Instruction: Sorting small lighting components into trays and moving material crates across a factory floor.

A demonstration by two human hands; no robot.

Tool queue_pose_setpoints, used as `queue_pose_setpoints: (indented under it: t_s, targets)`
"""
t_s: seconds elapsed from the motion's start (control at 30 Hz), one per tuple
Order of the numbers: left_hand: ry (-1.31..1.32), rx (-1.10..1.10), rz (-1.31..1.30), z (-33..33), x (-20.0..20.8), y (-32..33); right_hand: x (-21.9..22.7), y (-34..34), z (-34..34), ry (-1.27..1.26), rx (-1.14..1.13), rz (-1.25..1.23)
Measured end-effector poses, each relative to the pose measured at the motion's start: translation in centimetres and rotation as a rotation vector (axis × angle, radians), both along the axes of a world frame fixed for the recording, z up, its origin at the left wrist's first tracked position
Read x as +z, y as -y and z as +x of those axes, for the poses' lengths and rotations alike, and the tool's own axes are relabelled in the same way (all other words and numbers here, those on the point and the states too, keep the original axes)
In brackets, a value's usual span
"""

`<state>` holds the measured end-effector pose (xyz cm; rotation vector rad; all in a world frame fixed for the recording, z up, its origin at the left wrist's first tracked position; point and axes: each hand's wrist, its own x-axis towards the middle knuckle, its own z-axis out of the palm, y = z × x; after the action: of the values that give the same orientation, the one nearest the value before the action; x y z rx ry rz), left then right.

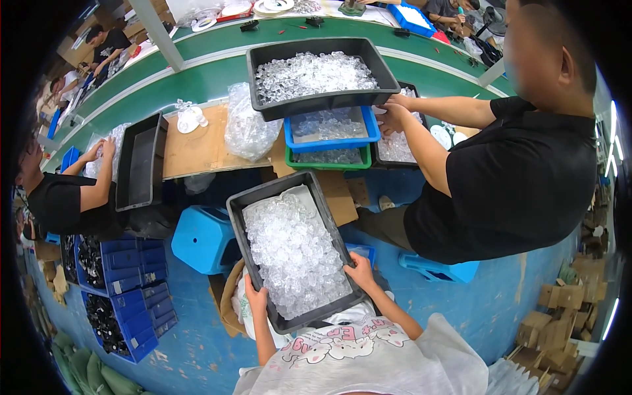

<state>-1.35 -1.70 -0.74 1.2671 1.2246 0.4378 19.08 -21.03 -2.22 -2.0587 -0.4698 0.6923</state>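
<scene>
Between my two hands is a black rectangular plastic tray [334,222], held tilted in front of my body. A heap of small clear plastic pieces [293,250] fills it, over a pale liner. My left hand [256,296] grips the tray's left side near its lower corner, thumb over the rim. On the opposite side, my right hand [359,271] clasps the right rim, also near the lower end. The fingers under the tray are hidden.
Ahead stand stacked trays: a black one [322,101] of clear pieces, a blue one [334,146], a green one [329,166]. A co-worker [507,178] reaches beside them at right. Blue stools [204,240] and blue bins [128,322] occupy the floor. Another person [79,191] works at left.
</scene>
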Motion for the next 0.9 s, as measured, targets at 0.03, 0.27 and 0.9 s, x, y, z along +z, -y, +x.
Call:
queue_pose_setpoints:
  t_s: [0.03,0.27,0.9]
  targets:
    - [-0.003,-0.004,-0.008,0.1,0.1,0.0,0.0,0.1,0.0,0.003,0.002,0.001]
    - [0.012,-0.001,-0.008,-0.1,0.0,0.2,0.0,0.2,0.1,-0.005,0.005,0.003]
    - [0.035,-0.007,-0.02,0.0,-0.1,-0.1,-0.9,0.8,-0.3,0.008,-0.005,-0.004]
